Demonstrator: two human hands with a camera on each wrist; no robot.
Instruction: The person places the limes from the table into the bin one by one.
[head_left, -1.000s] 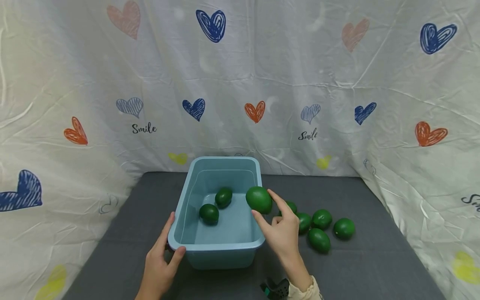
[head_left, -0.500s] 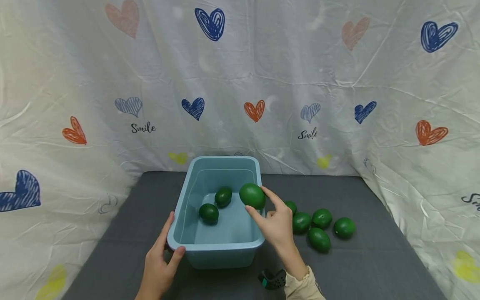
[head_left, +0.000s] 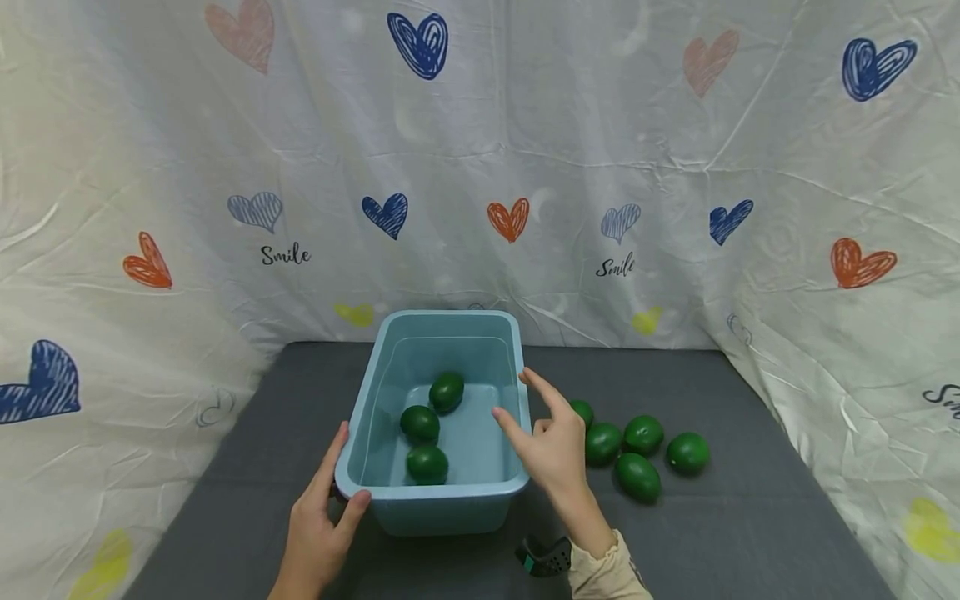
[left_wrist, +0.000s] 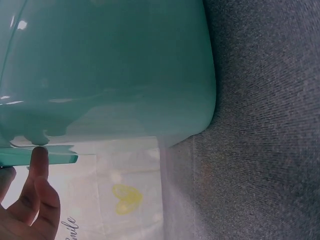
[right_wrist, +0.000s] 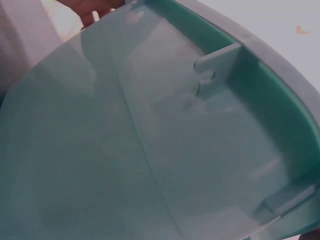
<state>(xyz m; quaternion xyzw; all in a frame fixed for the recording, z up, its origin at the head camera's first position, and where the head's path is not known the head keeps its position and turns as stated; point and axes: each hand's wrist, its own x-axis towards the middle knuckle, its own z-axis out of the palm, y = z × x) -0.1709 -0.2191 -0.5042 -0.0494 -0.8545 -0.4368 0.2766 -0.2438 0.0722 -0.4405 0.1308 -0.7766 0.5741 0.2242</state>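
Observation:
A light blue plastic basin (head_left: 435, 493) stands on the dark tabletop, with three limes inside. One lime (head_left: 427, 464) lies near the front wall, another (head_left: 420, 425) just behind it, and a third (head_left: 447, 392) farther back. My left hand (head_left: 318, 521) grips the basin's near left corner, thumb on the front rim and fingers along the left side. In the left wrist view, fingers (left_wrist: 39, 165) touch the rim from outside. My right hand (head_left: 553, 442) hovers at the right rim with thumb and index finger spread apart, holding nothing.
Several more limes (head_left: 637, 477) lie in a loose group on the table right of the basin. A black strap (head_left: 543, 557) shows beside the right wrist. A white heart-print cloth (head_left: 450, 167) hangs behind the table and along both sides.
The right hand moved left over the basin with a lime, then let it go. That lime now lies inside near the front wall. The left hand has stayed on the corner.

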